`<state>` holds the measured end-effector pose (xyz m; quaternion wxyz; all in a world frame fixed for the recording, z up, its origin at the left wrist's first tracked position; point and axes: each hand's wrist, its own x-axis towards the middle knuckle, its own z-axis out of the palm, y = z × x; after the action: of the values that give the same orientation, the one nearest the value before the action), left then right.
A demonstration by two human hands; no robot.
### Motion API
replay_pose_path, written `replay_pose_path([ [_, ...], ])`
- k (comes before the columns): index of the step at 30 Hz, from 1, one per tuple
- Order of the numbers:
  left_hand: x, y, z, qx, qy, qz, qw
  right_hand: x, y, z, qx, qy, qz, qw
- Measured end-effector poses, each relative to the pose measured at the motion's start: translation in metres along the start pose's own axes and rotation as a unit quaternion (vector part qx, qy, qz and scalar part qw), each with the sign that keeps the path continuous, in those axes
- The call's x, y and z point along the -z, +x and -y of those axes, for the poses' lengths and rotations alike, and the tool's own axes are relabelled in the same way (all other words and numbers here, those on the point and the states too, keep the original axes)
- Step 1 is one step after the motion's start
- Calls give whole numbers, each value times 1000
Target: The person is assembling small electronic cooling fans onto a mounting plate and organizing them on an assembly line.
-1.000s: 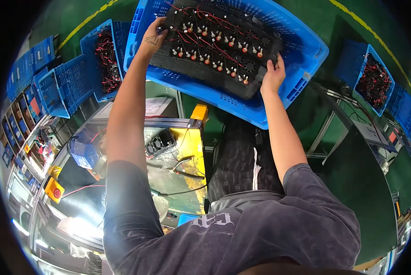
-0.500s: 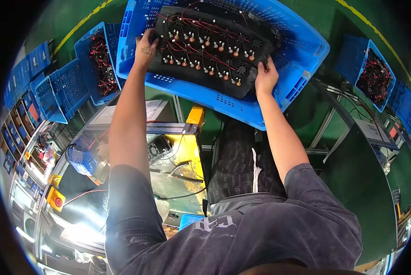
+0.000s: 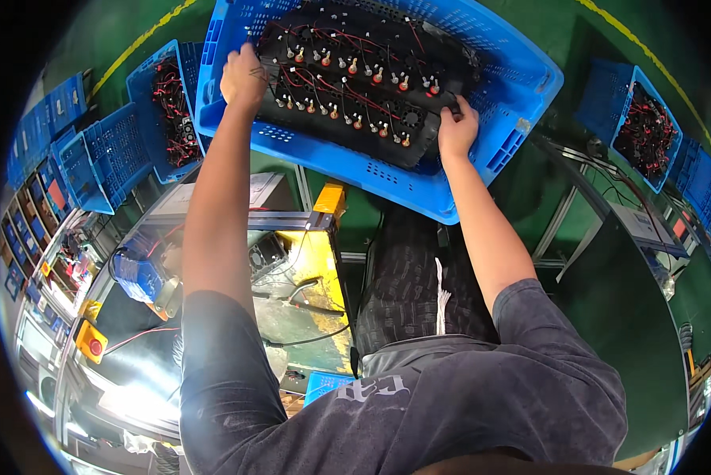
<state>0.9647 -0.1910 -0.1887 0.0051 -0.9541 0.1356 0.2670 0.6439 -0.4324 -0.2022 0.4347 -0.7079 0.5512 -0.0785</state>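
A black slab-like tray (image 3: pixel 347 131) carries small black fans, red and black wires, and rows of metal-tipped parts with orange-red bases. It lies slightly tilted inside a large blue plastic crate (image 3: pixel 363 184). At the tray's left end, my left hand (image 3: pixel 243 79) is closed on the edge, with its fingertips partly hidden. My right hand (image 3: pixel 458 131) pinches the right end near the front corner, thumb and fingers curled at the rim. Both forearms reach forward over the crate's near wall.
Another blue crate (image 3: pixel 137 119) with wired parts stands at the left, and a further one (image 3: pixel 644 131) at the right. A workbench with a yellow plate (image 3: pixel 316 269) and a red-button box (image 3: pixel 92 343) is at the near left. A dark green panel (image 3: pixel 625 317) stands at the right.
The tray has shifted slightly left and seems to sit a little deeper in the crate. My left hand has moved slightly left and up; my right hand stays near its corner.
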Motion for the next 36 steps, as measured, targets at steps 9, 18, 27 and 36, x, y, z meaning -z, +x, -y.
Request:
replay_pose_path([
  [9, 5, 16, -104, -331, -32, -40, 942, -32, 82, 55, 208, -218, 63, 951],
  [18, -45, 0, -78, -418, 90, -130, 895, -61, 38, 71, 388, -307, 137, 858],
  [27, -32, -44, -58, -465, 57, -164, 868, -48, -21, 78, 373, -304, 134, 866],
  [36, -27, -59, -46, -447, 68, -157, 878, -50, -37, 81, 368, -288, 133, 874],
])
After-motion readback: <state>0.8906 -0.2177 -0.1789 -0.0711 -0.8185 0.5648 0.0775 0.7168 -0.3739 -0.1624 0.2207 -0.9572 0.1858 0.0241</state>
